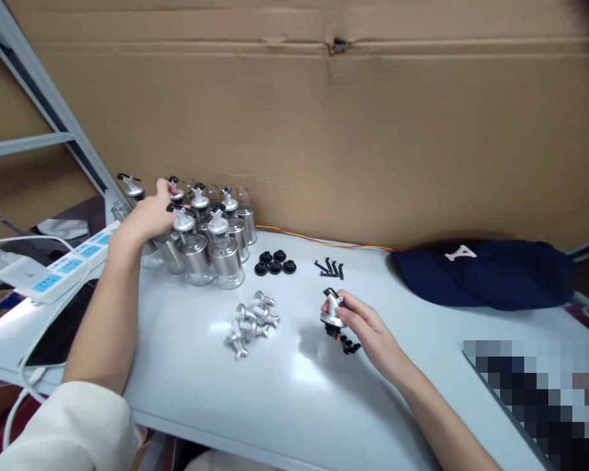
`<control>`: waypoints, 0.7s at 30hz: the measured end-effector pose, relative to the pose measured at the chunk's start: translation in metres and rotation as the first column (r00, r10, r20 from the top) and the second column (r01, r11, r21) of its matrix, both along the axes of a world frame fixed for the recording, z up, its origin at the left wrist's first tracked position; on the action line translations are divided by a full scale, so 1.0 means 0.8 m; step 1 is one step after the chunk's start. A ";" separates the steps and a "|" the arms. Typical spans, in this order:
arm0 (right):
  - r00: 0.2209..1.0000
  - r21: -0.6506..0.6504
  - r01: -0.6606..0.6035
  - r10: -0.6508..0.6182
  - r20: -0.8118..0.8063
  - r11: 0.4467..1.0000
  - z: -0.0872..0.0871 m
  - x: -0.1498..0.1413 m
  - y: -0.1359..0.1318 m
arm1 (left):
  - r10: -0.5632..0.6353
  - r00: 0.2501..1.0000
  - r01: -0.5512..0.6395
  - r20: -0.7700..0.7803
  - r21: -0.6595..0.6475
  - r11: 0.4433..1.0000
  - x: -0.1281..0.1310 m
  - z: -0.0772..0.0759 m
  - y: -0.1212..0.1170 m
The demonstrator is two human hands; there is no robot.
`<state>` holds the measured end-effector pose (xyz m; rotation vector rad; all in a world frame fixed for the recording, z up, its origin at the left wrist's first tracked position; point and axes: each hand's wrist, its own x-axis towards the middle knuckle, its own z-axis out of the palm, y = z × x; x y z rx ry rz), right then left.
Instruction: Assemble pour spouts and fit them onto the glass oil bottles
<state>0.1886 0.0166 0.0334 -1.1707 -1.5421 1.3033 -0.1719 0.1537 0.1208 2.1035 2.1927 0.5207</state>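
My right hand (368,327) pinches a silver pourer stopper (332,315) with a black lever and black ribbed base, held above the table. On the left, my left hand (152,212) reaches among glass bottles with steel sleeves. Its fingers curl about the neck of a bottle (169,252), partly hidden by the hand. Several nearby bottles, such as this front one (226,258), carry silver pourers. Loose silver pourer bodies (250,322) lie in the middle, with black ribbed stoppers (275,263) behind them. Black levers (331,268) and small black pieces (347,345) lie to the right.
A navy cap (485,275) lies at the back right. At left are a white power strip (69,265), cables and a dark flat device (61,327). Cardboard (324,131) stands behind the grey table (285,405). A pixelated area covers the lower right corner.
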 end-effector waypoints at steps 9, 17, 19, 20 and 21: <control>0.999 0.015 0.027 -0.028 0.047 1.000 0.004 -0.004 -0.001 | -0.022 0.999 0.011 0.041 0.252 0.968 0.006 -0.016 0.016; 0.997 0.017 0.061 -0.062 0.048 0.998 -0.017 0.006 0.005 | 0.030 0.999 -0.027 -0.025 0.131 0.991 0.003 -0.015 0.015; 0.993 0.042 0.095 -0.097 0.069 0.995 -0.024 0.008 0.006 | 0.036 0.999 -0.042 0.041 0.138 0.989 0.001 -0.015 0.015; 0.991 0.056 0.108 -0.112 0.079 0.993 -0.027 0.009 0.007 | 0.027 0.993 -0.042 0.111 0.141 0.989 -0.002 -0.015 0.016; 0.988 0.069 0.124 -0.130 0.084 0.990 -0.029 0.010 0.008 | 0.007 0.980 -0.035 0.197 0.136 0.990 -0.004 -0.015 0.016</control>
